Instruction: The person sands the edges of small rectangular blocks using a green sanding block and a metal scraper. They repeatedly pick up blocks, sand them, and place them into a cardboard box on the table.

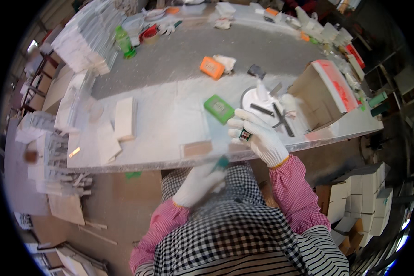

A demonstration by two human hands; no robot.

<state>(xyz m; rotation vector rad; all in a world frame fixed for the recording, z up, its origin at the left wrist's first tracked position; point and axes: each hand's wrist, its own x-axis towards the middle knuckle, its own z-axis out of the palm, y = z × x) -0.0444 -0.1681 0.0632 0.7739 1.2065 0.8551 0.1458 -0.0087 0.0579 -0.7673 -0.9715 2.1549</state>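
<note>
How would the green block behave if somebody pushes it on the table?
The green block would probably slide rather than roll or tip, because it lies flat. Its straight edges suggest it is fairly stiff.

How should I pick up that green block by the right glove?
Pinch the green block across its two long edges, near the middle, probably from above: it lies flat, longer than wide, with nothing on top. The right hand is nearest.

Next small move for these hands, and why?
I'd probably raise the left gloved hand toward the right gloved hand: the right holds a small dark-green labelled piece, while the left, blurred and lower in view, by the table edge, appears to grip a teal piece.
</note>
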